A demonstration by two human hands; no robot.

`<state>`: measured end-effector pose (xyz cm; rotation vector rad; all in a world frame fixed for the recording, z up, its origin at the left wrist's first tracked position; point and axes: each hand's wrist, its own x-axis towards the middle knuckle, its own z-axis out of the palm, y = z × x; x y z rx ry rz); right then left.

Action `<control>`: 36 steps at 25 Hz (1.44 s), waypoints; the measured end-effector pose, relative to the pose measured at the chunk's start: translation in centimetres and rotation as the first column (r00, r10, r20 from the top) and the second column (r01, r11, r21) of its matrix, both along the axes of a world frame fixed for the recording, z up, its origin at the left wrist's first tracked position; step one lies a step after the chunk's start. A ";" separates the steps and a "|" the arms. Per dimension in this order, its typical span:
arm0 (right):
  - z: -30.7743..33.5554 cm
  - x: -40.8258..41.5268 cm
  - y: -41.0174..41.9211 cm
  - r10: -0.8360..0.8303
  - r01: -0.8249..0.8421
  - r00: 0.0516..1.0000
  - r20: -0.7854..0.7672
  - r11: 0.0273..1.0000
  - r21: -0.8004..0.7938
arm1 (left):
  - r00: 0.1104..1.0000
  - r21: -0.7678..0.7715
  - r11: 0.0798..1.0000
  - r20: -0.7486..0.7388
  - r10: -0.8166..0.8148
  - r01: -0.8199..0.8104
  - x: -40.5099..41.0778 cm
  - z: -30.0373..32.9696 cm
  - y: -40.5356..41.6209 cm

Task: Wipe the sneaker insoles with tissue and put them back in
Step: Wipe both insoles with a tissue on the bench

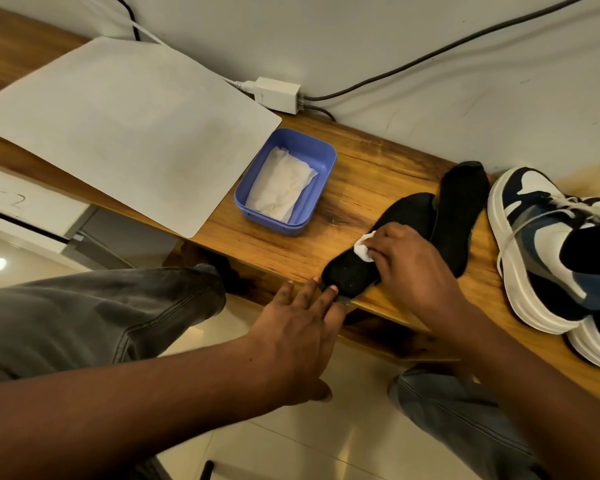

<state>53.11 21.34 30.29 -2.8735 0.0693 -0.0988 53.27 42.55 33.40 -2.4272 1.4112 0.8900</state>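
From the head camera, a wooden surface (361, 188) runs from the upper left of the frame down to the lower right, set against a pale wall.

Two black insoles lie right of centre. The near insole (378, 244) has its long axis running diagonally, with its rounded end at the front edge of the surface toward lower centre and its other end pointing up and right. The second insole (459, 216) lies just to its right, more nearly upright in the frame, its narrow end pointing toward the wall; the two touch or overlap near their upper parts.

The right hand (416, 261) presses a small wad of white tissue (364, 247) onto the middle of the near insole, its grip closed on the wad. The left hand (298, 327) is at the front edge of the surface with fingers spread and straight, grip released; its fingertips touch the rounded near end of that insole.

At the right edge of the frame, a pair of navy-and-white sneakers (551, 251) sits on the surface, one partly stacked on the other.

A blue plastic tub (323, 161) at centre holds folded white tissue. A large pale mat (118, 126) covers the upper left, and a white adapter (278, 93) with cables sits by the wall.
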 end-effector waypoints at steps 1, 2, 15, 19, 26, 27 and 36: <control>-0.1 -0.3 1.0 0.026 -0.026 1.000 0.011 0.999 0.023 | 1.000 -0.001 1.000 -0.002 -0.003 0.003 0.0 0.0 -0.1; -0.2 -0.8 2.3 0.089 -0.089 0.996 0.007 0.995 0.051 | 1.000 -0.002 1.000 -0.006 -0.004 0.004 0.0 0.1 -0.1; 0.2 -3.5 2.9 0.320 -0.316 0.941 -0.111 0.947 0.054 | 0.995 0.084 0.992 0.029 -0.093 0.090 -0.2 0.2 -0.3; 0.6 -2.8 -1.5 0.162 -0.161 0.984 -0.078 0.987 0.016 | 0.989 0.115 0.985 0.056 -0.138 0.131 -0.5 0.3 -0.7; 0.1 -3.6 -0.6 0.352 -0.344 0.929 -0.113 0.935 0.088 | 0.987 0.153 0.978 0.054 -0.153 0.143 -0.4 0.7 -1.2; 0.1 -3.2 -1.9 0.284 -0.279 0.953 -0.106 0.959 0.056 | 0.986 0.145 0.979 0.058 -0.154 0.145 -0.4 0.6 -1.3; -0.4 -2.3 1.9 0.292 -0.288 0.956 -0.032 0.954 0.083 | 0.985 0.147 0.976 0.039 -0.168 0.160 -0.3 0.7 -1.0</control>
